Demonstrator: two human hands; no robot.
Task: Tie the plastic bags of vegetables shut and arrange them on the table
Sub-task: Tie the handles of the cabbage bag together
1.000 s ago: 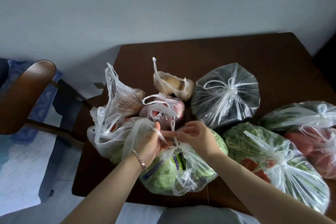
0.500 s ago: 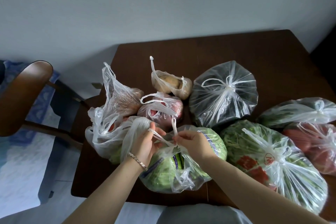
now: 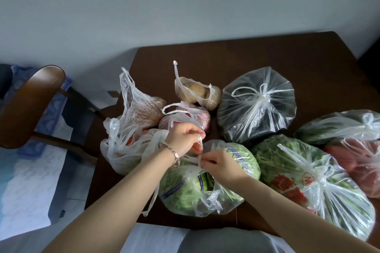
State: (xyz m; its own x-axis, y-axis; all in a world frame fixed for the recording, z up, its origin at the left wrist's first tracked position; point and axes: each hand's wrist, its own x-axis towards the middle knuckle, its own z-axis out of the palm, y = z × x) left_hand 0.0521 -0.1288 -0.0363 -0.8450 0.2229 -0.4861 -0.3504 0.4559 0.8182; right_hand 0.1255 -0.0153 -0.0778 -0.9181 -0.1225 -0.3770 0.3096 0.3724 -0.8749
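A clear plastic bag of green cabbage (image 3: pixel 185 191) lies at the near edge of the dark wooden table (image 3: pixel 267 53). My left hand (image 3: pixel 185 137) pinches one twisted bag handle just above it. My right hand (image 3: pixel 220 165) pinches the other handle close beside, and the two strips cross between my fingers. The bag's mouth still gapes below my hands. Tied bags lie to the right: a dark one (image 3: pixel 257 107), a large one of greens (image 3: pixel 308 181), a bag of red vegetables (image 3: pixel 357 162) and another of greens (image 3: pixel 337 125).
Open bags lie left and behind my hands: a crumpled one with orange pieces (image 3: pixel 123 144), a tall loose one (image 3: pixel 139 107), a red-filled one (image 3: pixel 185 117) and a potato bag (image 3: pixel 195 90). A wooden chair (image 3: pixel 30 98) stands left of the table, near the wall.
My hands have moved nearer to me and apart a little, the left now higher than the right, pulling the crossed handles of the cabbage bag. The other bags lie as before.
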